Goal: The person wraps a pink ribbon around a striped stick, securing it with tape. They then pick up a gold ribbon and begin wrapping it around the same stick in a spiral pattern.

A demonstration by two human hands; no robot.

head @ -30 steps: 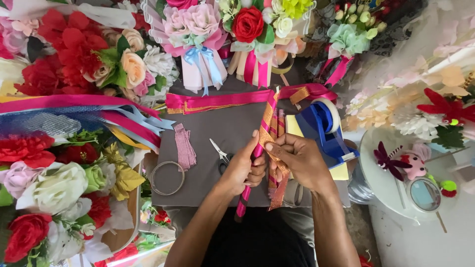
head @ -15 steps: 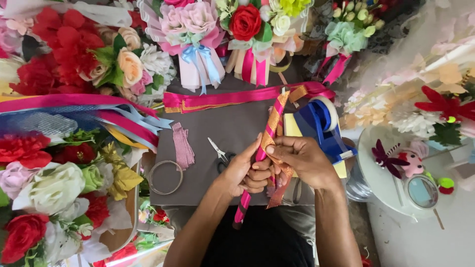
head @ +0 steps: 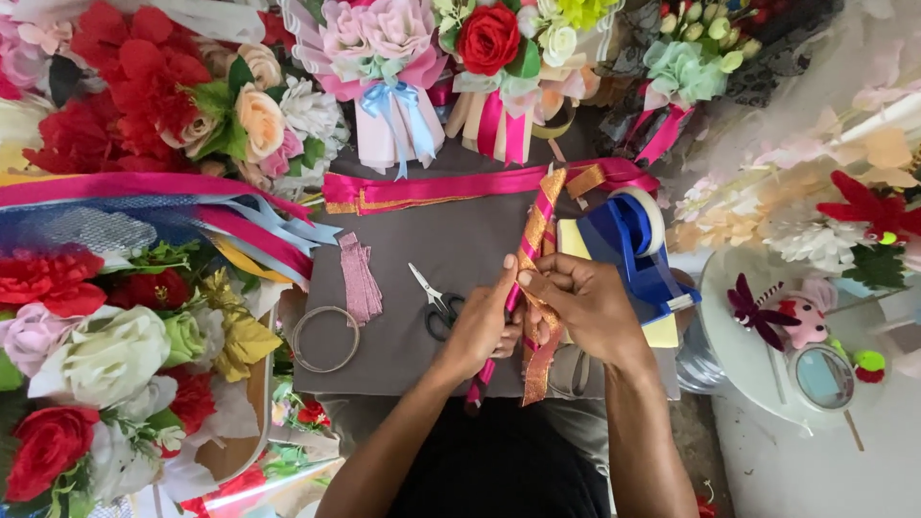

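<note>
Artificial flowers in red, pink, cream and white crowd every side of a grey work board (head: 451, 240) resting on a person's lap, seen from above. Both hands meet over the board's near right part, pinching a pink and gold ribbon (head: 533, 230) that runs up and away from them. The left hand (head: 484, 321) closes its fingers and thumb around the ribbon from the left; the right hand (head: 585, 302) grips the same strip from the right, knuckles up, the two hands touching. Loose ribbon ends hang below the hands. Small scissors (head: 436, 302) lie on the board just left of the left hand. A blue tape dispenser (head: 633, 245) sits just beyond the right hand, and a thin metal ring (head: 326, 338) lies near the board's left edge.
</note>
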